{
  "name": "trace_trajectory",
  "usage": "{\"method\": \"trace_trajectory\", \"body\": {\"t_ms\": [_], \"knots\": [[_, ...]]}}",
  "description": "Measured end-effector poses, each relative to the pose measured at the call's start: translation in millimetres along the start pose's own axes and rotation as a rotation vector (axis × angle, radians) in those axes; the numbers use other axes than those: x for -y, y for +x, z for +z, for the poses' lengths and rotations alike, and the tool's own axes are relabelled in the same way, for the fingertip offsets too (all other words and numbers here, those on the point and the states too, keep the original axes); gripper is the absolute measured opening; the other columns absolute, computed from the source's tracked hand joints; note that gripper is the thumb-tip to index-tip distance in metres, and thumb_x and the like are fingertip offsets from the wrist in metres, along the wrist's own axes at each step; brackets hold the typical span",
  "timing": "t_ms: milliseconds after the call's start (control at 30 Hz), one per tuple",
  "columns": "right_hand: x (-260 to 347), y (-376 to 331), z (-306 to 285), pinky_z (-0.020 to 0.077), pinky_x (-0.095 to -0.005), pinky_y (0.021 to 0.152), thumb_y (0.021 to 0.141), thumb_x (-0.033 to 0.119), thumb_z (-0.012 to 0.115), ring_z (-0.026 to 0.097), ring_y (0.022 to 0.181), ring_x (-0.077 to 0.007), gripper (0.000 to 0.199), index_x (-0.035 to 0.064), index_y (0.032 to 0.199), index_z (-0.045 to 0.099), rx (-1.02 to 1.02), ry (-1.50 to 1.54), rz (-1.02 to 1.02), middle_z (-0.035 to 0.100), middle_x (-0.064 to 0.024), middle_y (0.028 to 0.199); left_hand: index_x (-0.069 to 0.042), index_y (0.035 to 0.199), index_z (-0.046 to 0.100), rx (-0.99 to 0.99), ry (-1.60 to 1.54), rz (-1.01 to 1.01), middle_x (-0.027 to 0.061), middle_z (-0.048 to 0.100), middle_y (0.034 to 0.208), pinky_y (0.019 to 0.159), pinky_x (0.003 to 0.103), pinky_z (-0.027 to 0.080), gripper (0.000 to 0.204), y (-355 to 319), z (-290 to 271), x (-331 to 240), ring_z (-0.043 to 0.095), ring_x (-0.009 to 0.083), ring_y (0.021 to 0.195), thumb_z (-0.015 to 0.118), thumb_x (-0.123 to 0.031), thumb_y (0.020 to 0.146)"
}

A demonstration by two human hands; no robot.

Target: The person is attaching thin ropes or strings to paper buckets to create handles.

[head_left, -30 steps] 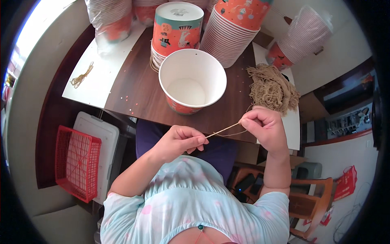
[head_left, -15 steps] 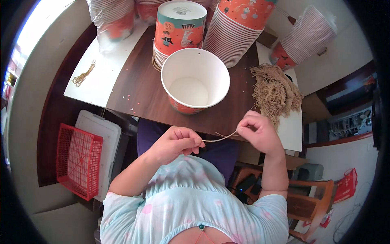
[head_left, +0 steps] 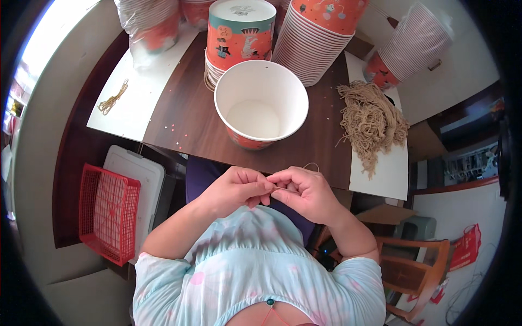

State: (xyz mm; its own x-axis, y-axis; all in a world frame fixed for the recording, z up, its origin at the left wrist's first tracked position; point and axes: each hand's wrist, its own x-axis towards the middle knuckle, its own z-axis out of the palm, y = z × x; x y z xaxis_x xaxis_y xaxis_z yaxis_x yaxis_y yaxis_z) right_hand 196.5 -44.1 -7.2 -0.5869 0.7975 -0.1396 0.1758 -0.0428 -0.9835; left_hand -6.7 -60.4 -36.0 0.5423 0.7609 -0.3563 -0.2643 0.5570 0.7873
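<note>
My left hand (head_left: pixel 243 188) and my right hand (head_left: pixel 303 190) meet in front of the table's near edge, fingertips almost touching. Both are pinched on a thin tan cord (head_left: pixel 312 164), of which a small loop sticks up behind the right fingers; the stretch inside the fingers is mostly hidden. Just beyond the hands, a large paper bucket (head_left: pixel 261 111), white inside and orange outside, stands upright on the brown table (head_left: pixel 190 122). A small dark hole shows near its far rim. To the right lies a tangled heap of tan cord (head_left: pixel 372 122).
Behind the bucket are an upside-down bucket stack (head_left: pixel 242 38) and a leaning stack of nested buckets (head_left: pixel 315 46). Plastic-wrapped buckets (head_left: pixel 410 46) stand at far right, others at far left. A small cord bundle (head_left: pixel 113 99) lies left. A red basket (head_left: pixel 109 214) sits below left.
My right hand has moved left and slightly down, away from the cord heap, to meet my left hand. The cord that stretched between them is now gathered in the fingers.
</note>
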Motion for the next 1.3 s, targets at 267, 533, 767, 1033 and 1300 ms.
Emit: {"method": "trace_trajectory", "body": {"t_ms": [267, 533, 767, 1033, 1300], "knots": [[3.7, 0.7, -6.8, 0.0469, -0.0305, 0.055, 0.076, -0.002, 0.069, 0.06, 0.064, -0.0219, 0.013, 0.0018, 0.088, 0.065, -0.176, -0.53, -0.444, 0.059, -0.0097, 0.075, 0.0, 0.094, 0.068, -0.008, -0.135, -0.048, 0.0079, 0.068, 0.081, 0.056, 0.021, 0.043, 0.021, 1.2, 2.5, -4.6, 0.053, 0.0078, 0.061, 0.058, -0.019, 0.093], [1.9, 1.5, -5.2, 0.0473, -0.0328, 0.053, 0.074, -0.001, 0.069, 0.06, 0.062, -0.0238, 0.013, 0.003, 0.085, 0.064, -0.216, -0.599, -0.496, 0.059, -0.0092, 0.073, -0.001, 0.091, 0.068, -0.051, 0.102, 0.012, 0.0036, 0.066, 0.078, 0.059, 0.021, 0.046, 0.016, 2.2, 4.0, -3.9, 0.056, 0.0057, 0.064, 0.06, -0.015, 0.092], [4.3, 1.6, -3.9, 0.0476, -0.0333, 0.053, 0.073, 0.0, 0.069, 0.06, 0.062, -0.0249, 0.013, 0.0043, 0.084, 0.063, -0.188, -0.598, -0.494, 0.058, -0.0092, 0.073, 0.0, 0.087, 0.067, -0.117, 0.143, 0.153, 0.0017, 0.065, 0.077, 0.057, 0.021, 0.046, 0.007, -2.2, 4.3, 2.1, 0.056, 0.0043, 0.068, 0.068, -0.007, 0.084], [39.9, 23.0, -30.6, 0.0475, -0.033, 0.056, 0.075, 0.003, 0.067, 0.06, 0.063, -0.0232, 0.006, 0.0037, 0.08, 0.063, -0.091, -0.631, -0.502, 0.058, -0.0092, 0.072, -0.002, 0.092, 0.064, -0.59, 0.958, 0.974, 0.0106, 0.058, 0.099, 0.059, 0.028, 0.052, 0.022, -9.4, 15.4, -21.8, 0.062, 0.0198, 0.072, 0.068, 0.003, 0.072], [77.1, 126.7, -66.9, 0.0448, -0.0264, 0.066, 0.077, 0.01, 0.066, 0.056, 0.071, -0.0114, 0.011, 0.0007, 0.081, 0.066, 0.382, -0.641, -0.174, 0.061, -0.0042, 0.077, -0.003, 0.097, 0.062, -0.508, 1.061, 1.007, 0.0135, 0.054, 0.109, 0.073, 0.032, 0.053, 0.027, 16.6, -37.9, -45.6, 0.063, 0.0234, 0.081, 0.061, 0.004, 0.071]]}}
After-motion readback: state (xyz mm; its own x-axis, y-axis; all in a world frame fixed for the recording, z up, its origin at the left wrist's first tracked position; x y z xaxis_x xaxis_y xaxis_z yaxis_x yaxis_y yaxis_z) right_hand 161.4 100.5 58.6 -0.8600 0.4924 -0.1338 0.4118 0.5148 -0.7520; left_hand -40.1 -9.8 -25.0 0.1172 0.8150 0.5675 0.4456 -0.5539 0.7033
